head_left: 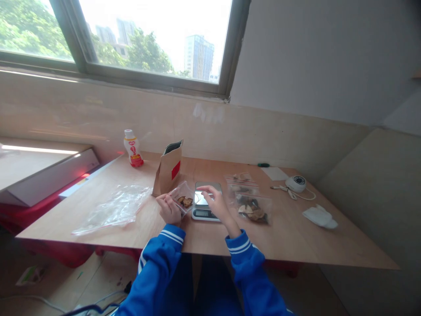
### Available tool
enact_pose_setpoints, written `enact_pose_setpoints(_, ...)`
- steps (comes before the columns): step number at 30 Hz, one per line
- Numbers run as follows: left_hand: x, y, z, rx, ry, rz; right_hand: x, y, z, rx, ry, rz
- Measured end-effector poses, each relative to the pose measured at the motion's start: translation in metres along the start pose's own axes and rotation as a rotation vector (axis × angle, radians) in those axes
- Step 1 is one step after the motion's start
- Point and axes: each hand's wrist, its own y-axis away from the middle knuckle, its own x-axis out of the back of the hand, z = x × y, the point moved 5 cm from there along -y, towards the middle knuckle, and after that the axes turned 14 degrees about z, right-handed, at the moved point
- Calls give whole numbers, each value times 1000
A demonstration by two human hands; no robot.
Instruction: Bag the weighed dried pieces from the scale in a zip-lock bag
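Bottle [133, 149], window [144, 48], possibly a dome camera [296, 184]

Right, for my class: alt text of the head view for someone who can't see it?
A person's left hand holds a small clear plastic bag of brown pieces; the right hand is over a white digital scale. Nearby are an open brown paper pouch and filled clear bags.

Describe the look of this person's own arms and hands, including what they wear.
The left sleeve and right sleeve are long and bright blue, each with white stripes ringing the cuff. White striping also runs along the left sleeve's outer side. The left hand and right hand wear no gloves.
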Motion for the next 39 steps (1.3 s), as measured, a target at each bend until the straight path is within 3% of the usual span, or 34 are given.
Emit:
enact_pose_setpoints(5, 5, 3, 17, 166, 297, -83, 10, 2, 1, -5, -1, 3)
enact_pose_setpoints(7, 6, 4, 23, 256, 381, -215, 12, 4, -5, 15, -8, -17)
enact_pose_setpoints(11, 5, 14, 39, 424, 443, -594, 9, 12, -21, 10, -60, -123)
enact_pose_setpoints(13, 8, 14, 50, 412, 425, -644, 8, 18, -26, -22, -91, -131)
enact_pose_setpoints(16, 13, 14, 63, 438, 380, -674, 11, 27, -24, -95, -169, 24)
enact_pose_setpoints(20, 23, 21, 75, 558, 400, -786, 21, 48, 2, -282, -313, 439)
enact_pose_setpoints(23, 35, 26, 87, 458, 394, -818, 17, 69, 22, -385, -386, 628)
enact_pose_setpoints(28, 46, 37, 101, 137, 306, -836, -1, 86, 32, -378, -455, 594)
enact_pose_setpoints(34, 51, 37, 91, 115, 313, -780, 10, 85, 18, -393, -505, 558)
enact_pose_setpoints(39, 58, 35, 74, 134, 290, -751, 30, 84, 4, -344, -382, 579)
